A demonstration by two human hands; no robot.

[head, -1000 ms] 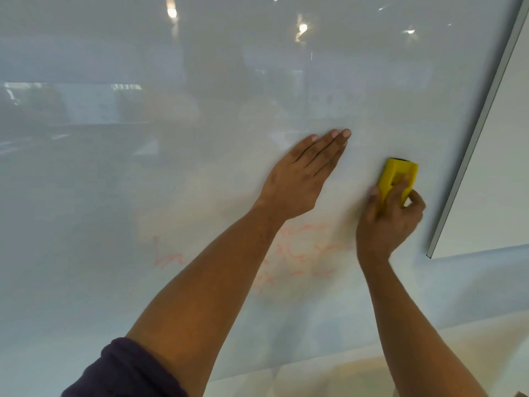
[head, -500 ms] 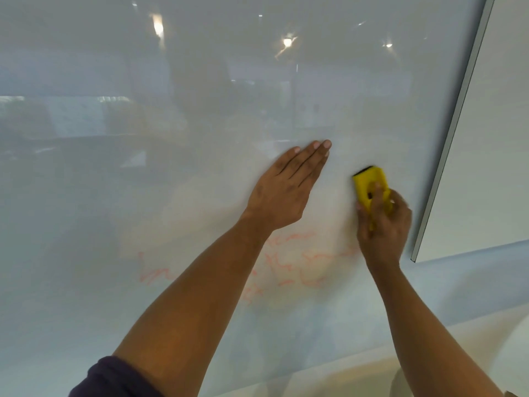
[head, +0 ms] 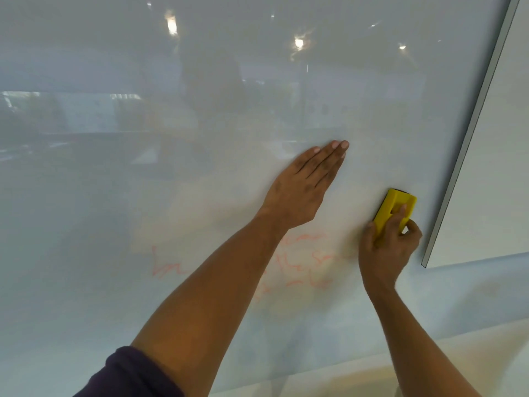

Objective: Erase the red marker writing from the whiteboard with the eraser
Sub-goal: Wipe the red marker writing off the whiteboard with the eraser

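A glossy whiteboard (head: pixel 143 181) fills most of the view. Faint red marker writing (head: pixel 300 262) runs across its lower middle, partly hidden by my left forearm. My left hand (head: pixel 303 187) lies flat on the board above the writing, fingers together and stretched out, holding nothing. My right hand (head: pixel 386 247) grips a yellow eraser (head: pixel 393 209) and presses it against the board, just right of the writing and near the board's right edge.
The board's grey metal edge strip (head: pixel 469 133) runs diagonally down the right side, ending at a corner (head: pixel 424 265) close to the eraser. A pale wall (head: pixel 503 167) lies beyond it. Ceiling lights reflect in the upper board.
The eraser has swept left and then back right near the board's edge. My left hand stays flat on the board. The view has shifted slightly.
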